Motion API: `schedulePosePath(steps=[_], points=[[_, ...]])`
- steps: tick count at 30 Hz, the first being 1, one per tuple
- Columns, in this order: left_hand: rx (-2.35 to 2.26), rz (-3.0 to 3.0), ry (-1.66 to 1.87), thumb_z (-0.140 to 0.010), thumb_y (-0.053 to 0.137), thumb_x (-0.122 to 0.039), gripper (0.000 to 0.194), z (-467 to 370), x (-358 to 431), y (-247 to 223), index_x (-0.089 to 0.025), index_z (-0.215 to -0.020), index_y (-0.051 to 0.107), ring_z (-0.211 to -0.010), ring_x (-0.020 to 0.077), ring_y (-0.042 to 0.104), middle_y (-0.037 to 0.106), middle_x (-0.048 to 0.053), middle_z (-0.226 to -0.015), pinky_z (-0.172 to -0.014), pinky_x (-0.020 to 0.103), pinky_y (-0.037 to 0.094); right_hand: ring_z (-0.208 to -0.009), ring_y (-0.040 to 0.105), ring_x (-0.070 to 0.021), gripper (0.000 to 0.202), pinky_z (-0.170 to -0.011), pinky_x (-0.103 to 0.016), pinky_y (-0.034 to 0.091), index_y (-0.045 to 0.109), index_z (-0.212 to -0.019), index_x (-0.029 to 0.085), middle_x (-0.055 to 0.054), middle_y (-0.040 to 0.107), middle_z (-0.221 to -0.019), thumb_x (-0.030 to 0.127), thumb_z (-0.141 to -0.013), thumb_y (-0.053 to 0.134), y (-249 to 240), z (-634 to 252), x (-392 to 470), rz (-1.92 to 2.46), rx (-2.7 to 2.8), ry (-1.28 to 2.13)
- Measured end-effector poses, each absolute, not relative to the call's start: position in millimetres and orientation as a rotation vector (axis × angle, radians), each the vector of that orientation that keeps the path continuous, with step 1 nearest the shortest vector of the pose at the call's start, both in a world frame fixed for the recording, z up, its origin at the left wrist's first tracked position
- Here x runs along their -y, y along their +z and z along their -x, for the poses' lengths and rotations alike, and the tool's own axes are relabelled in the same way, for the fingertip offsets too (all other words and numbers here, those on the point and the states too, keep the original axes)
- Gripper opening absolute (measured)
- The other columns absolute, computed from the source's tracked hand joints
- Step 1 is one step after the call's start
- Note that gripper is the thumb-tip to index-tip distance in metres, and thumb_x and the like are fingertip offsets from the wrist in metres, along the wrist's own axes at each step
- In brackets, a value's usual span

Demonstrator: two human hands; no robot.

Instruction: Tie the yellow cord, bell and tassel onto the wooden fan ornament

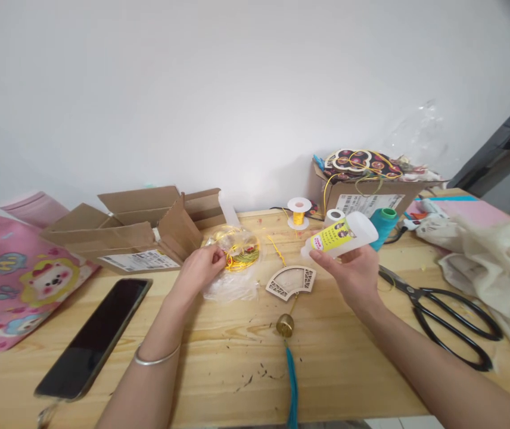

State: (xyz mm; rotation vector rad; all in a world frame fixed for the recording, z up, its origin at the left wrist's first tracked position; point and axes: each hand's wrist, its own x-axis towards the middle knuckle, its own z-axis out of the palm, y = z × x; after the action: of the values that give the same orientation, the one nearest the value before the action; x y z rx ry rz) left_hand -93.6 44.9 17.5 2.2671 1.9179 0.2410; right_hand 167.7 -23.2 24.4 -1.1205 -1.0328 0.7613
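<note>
My right hand (pixel 354 268) is wrapped round a white glue bottle (pixel 342 233) with a yellow label, held tilted above the table. My left hand (pixel 208 262) has its fingers pinched at the edge of a clear plastic bag (pixel 232 289) holding yellow and green cords (pixel 245 253); what exactly is between the fingertips is hidden. Between the hands lies a fan-shaped wooden frame (pixel 291 281) with cut-out patterned ends. A yellow cord extends above it, and below hang a brass bell (pixel 285 325) and a teal tassel (pixel 291 384), all lying on the wooden table (pixel 219 357).
Black-handled scissors (pixel 438 316) and cream cloth (pixel 491 274) lie right. A phone (pixel 96 336), a pink bag (pixel 22 280) and an open carton (pixel 125 238) are left. Behind stand a yellow thread spool (pixel 298 214), teal thread (pixel 384 225) and a filled box (pixel 366 193).
</note>
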Motion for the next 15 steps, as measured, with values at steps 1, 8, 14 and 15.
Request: schedulePosePath(steps=[1,8,14,15], points=[[-1.907,-2.26,0.267,-0.07,0.043,-0.029,0.016,94.0,-44.4,17.5,-0.019,-0.064,0.054,-0.059,0.0151,0.053,0.061,0.001,-0.064,-0.052,0.023,0.031,-0.075,0.065,-0.0231,0.029,-0.068,-0.036,0.055,0.063,-0.078,0.018,-0.006,0.07,-0.082,0.028,-0.053,0.075,24.8,-167.6,23.1,1.118,1.032,0.758],[-1.882,-2.16,0.399,-0.066,0.045,-0.027,0.013,94.4,-40.1,23.6,-0.018,-0.06,0.053,-0.051,0.0125,0.051,0.058,-0.002,-0.056,-0.05,0.021,0.032,-0.076,0.065,-0.0239,0.03,-0.069,-0.037,0.054,0.063,-0.079,0.017,-0.007,0.069,-0.082,0.028,-0.053,0.075,23.4,-167.9,22.1,1.144,1.042,0.751],[-1.85,-2.125,0.449,-0.062,0.048,-0.026,0.013,100.9,-43.4,17.6,-0.018,-0.066,0.058,-0.055,0.0134,0.054,0.062,-0.002,-0.06,-0.051,0.021,0.036,-0.074,0.065,-0.0246,0.026,-0.067,-0.038,0.055,0.063,-0.073,0.018,-0.006,0.07,-0.078,0.03,-0.053,0.075,20.9,-167.9,21.2,1.154,1.051,0.757],[-1.837,-2.118,0.458,-0.062,0.048,-0.026,0.015,102.0,-44.2,16.2,-0.018,-0.067,0.059,-0.056,0.0137,0.055,0.063,-0.001,-0.062,-0.052,0.021,0.037,-0.074,0.065,-0.0247,0.026,-0.067,-0.038,0.055,0.062,-0.073,0.018,-0.006,0.07,-0.077,0.03,-0.053,0.075,20.8,-167.7,21.0,1.157,1.049,0.758]])
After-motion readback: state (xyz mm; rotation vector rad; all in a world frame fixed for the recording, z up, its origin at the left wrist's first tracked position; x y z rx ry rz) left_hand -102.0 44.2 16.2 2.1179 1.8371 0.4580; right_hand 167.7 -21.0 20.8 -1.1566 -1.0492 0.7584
